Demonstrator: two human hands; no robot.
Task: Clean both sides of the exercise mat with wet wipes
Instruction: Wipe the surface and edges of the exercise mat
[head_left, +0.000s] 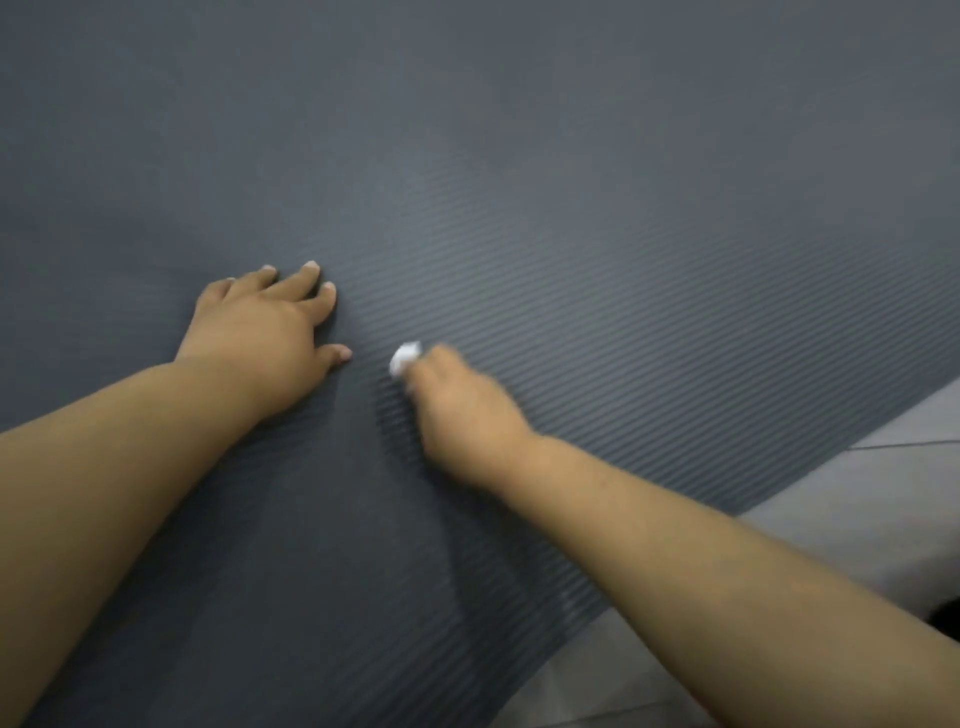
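The dark grey exercise mat (519, 182) fills nearly the whole view, its ribbed surface running in fine diagonal lines. On the mat's left half the left hand (260, 332) lies palm down, fingers straight and spread, thumb stretched out to the side; it holds nothing and rests flat on the ribs. Just beside that thumb, near the middle of the mat, sits the wet wipe (405, 357), a small crumpled white wad touching the mat's surface. The right hand (457, 410) grips it, fingers curled round the wad so that only its white tip shows past them; the hand is blurred, so the exact lie of each finger cannot be told. Beyond the mat's right edge, at the lower right, pale grey floor tiles (883, 493) show, with one thin joint line crossing them
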